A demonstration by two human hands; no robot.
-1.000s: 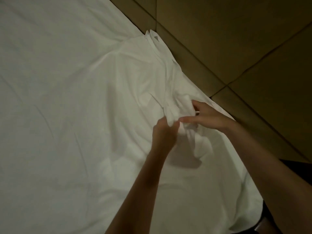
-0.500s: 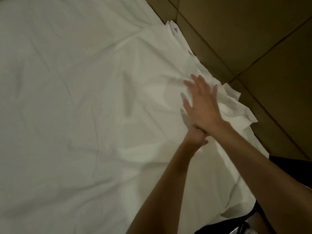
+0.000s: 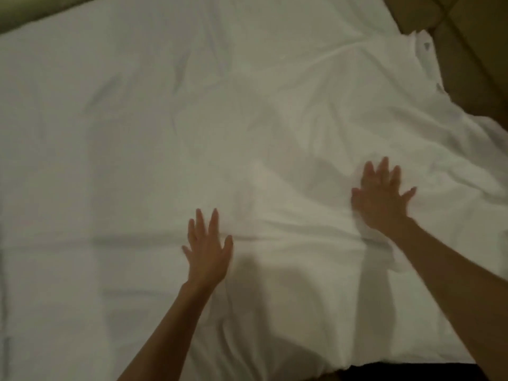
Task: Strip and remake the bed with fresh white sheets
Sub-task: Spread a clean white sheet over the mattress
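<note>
Nearest the person, the white sheet [image 3: 137,160] ended in a rumpled near edge over a dark strip at the bottom right. From that edge it spread across almost everything in sight, creased but mostly flat, with wide plain cloth open to the left and ahead of both hands.

The left hand [image 3: 207,251] lay flat on the sheet just past a long horizontal fold, fingers straight and fanned apart, palm down, gripping nothing. Its bare forearm came up from the bottom at a slant toward the right.

Farther out and to the right, the right hand [image 3: 380,199] was likewise spread, fingers splayed and pointing away, palm pressed on a bunched ridge of cloth; it held nothing. That forearm ran in from the lower right corner.

Beyond the right hand the sheet's far corner stood crumpled against the tan tiled floor [image 3: 472,64]. At the top left a narrow dull-green strip [image 3: 41,9] showed past the sheet's far edge; what it was could not be told.
</note>
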